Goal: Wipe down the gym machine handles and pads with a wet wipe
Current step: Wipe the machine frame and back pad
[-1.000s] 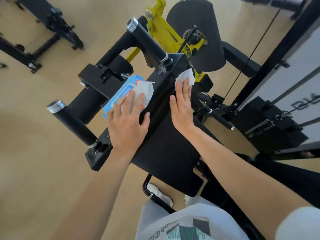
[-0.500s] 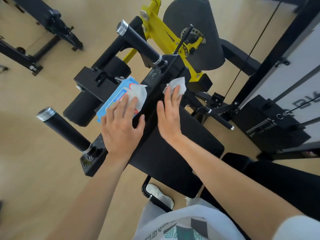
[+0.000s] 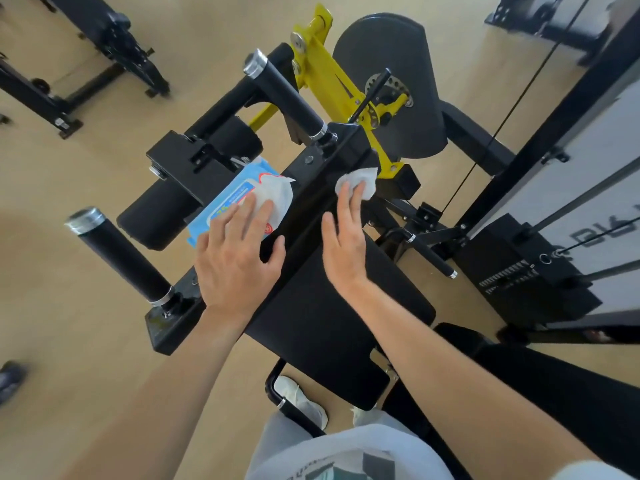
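Note:
A black padded bench pad of the gym machine slopes away below me. My right hand lies flat with straight fingers, pressing a crumpled white wet wipe against the pad's upper right edge. My left hand rests flat with spread fingers on a blue wet-wipe pack whose white wipe sticks out of the top; the pack lies beside the pad on the machine. Two black handles stick out from the frame: one at the left, one at the top.
A yellow lever arm and a dark round cover stand behind the pad. The weight stack and its frame are at the right. Other black machine frames sit at the upper left on the wooden floor. My white shoes are below the pad.
My right hand with the wipe has slid down and left along the pad's edge. My left hand stays on the wipe pack. The view has shifted slightly.

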The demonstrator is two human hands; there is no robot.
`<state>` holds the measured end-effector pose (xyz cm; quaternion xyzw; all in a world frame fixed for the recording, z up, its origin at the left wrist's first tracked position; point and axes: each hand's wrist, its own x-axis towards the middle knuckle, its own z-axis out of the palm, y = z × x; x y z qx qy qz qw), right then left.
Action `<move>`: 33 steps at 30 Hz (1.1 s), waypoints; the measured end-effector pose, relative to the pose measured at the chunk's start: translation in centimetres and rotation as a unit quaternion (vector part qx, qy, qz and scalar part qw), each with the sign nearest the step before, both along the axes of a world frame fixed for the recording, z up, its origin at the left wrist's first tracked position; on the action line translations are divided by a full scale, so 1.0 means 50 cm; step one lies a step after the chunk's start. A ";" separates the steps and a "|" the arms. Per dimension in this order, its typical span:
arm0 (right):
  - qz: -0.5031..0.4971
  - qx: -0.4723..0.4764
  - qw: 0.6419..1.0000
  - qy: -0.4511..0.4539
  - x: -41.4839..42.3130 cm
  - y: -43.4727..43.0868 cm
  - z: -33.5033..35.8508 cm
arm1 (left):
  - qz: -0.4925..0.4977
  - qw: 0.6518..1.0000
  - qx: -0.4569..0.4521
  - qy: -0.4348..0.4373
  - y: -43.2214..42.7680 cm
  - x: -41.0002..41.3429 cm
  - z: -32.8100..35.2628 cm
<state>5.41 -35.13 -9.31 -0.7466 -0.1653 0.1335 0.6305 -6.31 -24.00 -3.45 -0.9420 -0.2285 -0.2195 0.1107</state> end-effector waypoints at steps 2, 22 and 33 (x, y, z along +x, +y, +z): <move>0.022 -0.007 1.000 -0.012 -0.027 -0.012 -0.007 | -0.002 1.000 -0.005 -0.001 0.000 0.000 -0.001; 0.061 -0.116 0.975 -0.181 -0.039 -0.050 -0.050 | -0.029 0.996 -0.079 -0.011 0.005 -0.007 0.014; 0.212 -0.144 0.893 -0.371 -0.129 -0.104 -0.085 | 0.020 0.974 -0.141 -0.175 -0.026 -0.219 -0.007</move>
